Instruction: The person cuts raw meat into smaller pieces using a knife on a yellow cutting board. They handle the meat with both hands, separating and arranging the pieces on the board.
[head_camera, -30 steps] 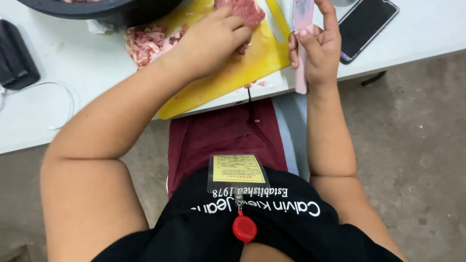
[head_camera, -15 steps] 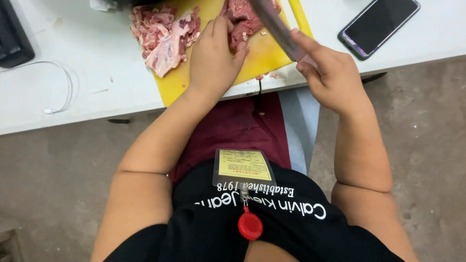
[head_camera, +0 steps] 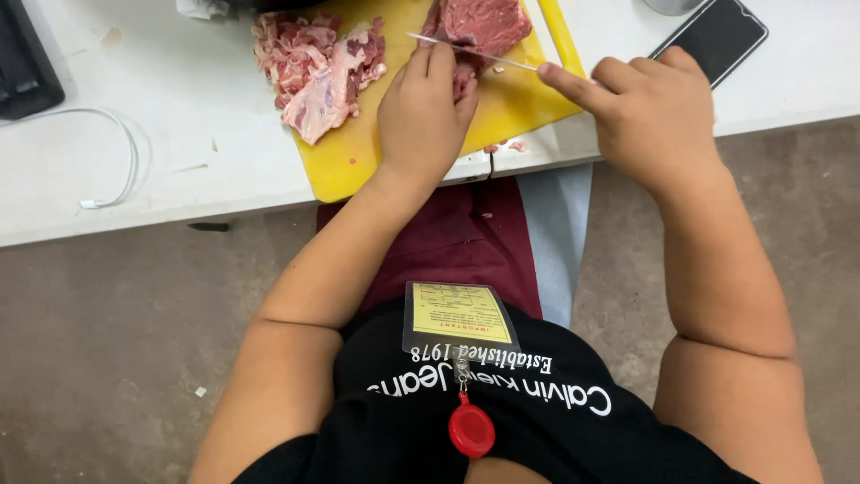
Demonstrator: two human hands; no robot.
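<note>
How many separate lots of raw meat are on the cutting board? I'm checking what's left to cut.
2: a cut pile on the yellow board's left part, and a larger slab under the left hand and knife. More may lie beyond the frame's top.
</note>
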